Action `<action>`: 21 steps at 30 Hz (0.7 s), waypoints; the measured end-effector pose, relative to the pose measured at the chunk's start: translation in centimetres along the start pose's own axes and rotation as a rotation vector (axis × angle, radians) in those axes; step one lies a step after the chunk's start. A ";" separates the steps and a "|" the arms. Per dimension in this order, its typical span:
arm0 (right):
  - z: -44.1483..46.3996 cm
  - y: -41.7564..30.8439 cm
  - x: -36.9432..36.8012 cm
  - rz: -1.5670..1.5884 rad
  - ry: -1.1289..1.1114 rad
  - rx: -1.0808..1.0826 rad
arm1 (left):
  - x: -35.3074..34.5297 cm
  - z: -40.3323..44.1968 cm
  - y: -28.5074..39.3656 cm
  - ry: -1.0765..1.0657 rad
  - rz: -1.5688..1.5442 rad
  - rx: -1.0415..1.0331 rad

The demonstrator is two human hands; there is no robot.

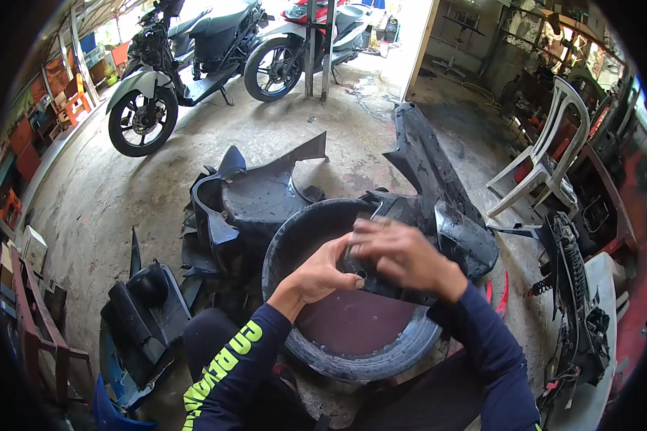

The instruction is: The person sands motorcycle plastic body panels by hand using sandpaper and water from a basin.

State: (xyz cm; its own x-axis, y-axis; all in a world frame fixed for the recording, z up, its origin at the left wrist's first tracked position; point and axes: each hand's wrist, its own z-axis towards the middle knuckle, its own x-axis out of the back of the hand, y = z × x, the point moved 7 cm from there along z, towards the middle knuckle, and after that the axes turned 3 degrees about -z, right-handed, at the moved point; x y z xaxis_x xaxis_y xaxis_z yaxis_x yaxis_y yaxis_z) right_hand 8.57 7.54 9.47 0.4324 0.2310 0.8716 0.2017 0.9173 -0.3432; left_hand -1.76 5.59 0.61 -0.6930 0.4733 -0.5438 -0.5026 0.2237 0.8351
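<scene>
A round black tub (366, 368) with dark reddish liquid (352, 323) stands between the person's legs. Over it, a dark plastic panel (402, 210) reaches across the right part of the rim. My left hand (325, 271) grips the near left edge of this panel, thumb toward the viewer. My right hand (399, 255) lies over the panel, smeared by motion; its fingers are bent, and what is under them is hidden. A long dark panel piece (438, 161) rises behind the right hand, with wet-looking spots on it.
Black fairing parts (255, 194) lie behind the tub's left side, more (147, 302) at the left. A plastic chair (546, 154) and a black frame part (575, 287) are at the right. Two motorcycles (216, 43) (284, 61) stand at the back.
</scene>
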 end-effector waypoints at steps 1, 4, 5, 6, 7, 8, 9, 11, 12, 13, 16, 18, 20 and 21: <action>-0.1 0.6 0.1 -0.027 0.006 -0.002 | 0.0 0.2 0.4 0.008 0.031 -0.048; -0.8 -2.4 -0.9 0.006 -0.087 0.096 | 0.2 -0.3 0.3 0.001 0.090 0.039; -0.9 -1.8 -1.1 0.014 -0.107 0.104 | 0.0 -0.1 0.7 0.009 0.092 -0.014; -0.6 -0.9 -0.6 -0.012 -0.056 0.050 | -0.4 -0.3 0.9 0.019 0.091 -0.058; -0.3 0.3 -0.2 -0.034 -0.012 0.036 | -0.2 -0.2 0.8 0.019 0.092 -0.057; -0.3 1.0 0.1 -0.054 0.029 0.020 | 0.1 0.1 1.0 0.015 0.174 -0.091; -0.4 -0.2 0.0 -0.092 0.026 0.022 | 0.0 0.1 1.1 0.005 0.257 -0.117; -0.4 -2.1 -0.4 0.021 -0.022 0.071 | 0.0 0.4 1.7 0.000 0.232 -0.107; -0.5 -2.1 -0.7 0.058 -0.042 0.071 | 0.0 0.2 1.5 0.003 0.192 -0.091; -0.3 -1.0 -0.6 0.011 -0.011 0.037 | 0.0 -0.1 1.0 0.006 0.149 -0.068; -0.3 -0.5 -0.5 -0.053 0.037 -0.001 | 0.0 0.3 1.0 -0.023 0.110 -0.057; -0.9 -2.3 -1.2 -0.040 -0.039 0.094 | 0.5 -0.2 0.8 -0.008 0.114 0.020; -0.4 -0.3 -0.8 -0.125 0.024 0.024 | 0.4 0.2 0.8 0.008 0.177 -0.056; 0.0 0.3 -0.5 -0.144 0.031 0.020 | 0.7 0.5 0.8 0.028 0.209 -0.086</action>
State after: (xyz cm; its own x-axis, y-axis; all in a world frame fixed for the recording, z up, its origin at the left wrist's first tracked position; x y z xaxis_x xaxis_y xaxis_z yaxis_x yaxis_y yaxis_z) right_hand 8.41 7.71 8.89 0.4276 0.0870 0.8998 0.2457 0.9467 -0.2084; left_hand -2.42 6.56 0.93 -0.8003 0.4776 -0.3624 -0.3877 0.0488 0.9205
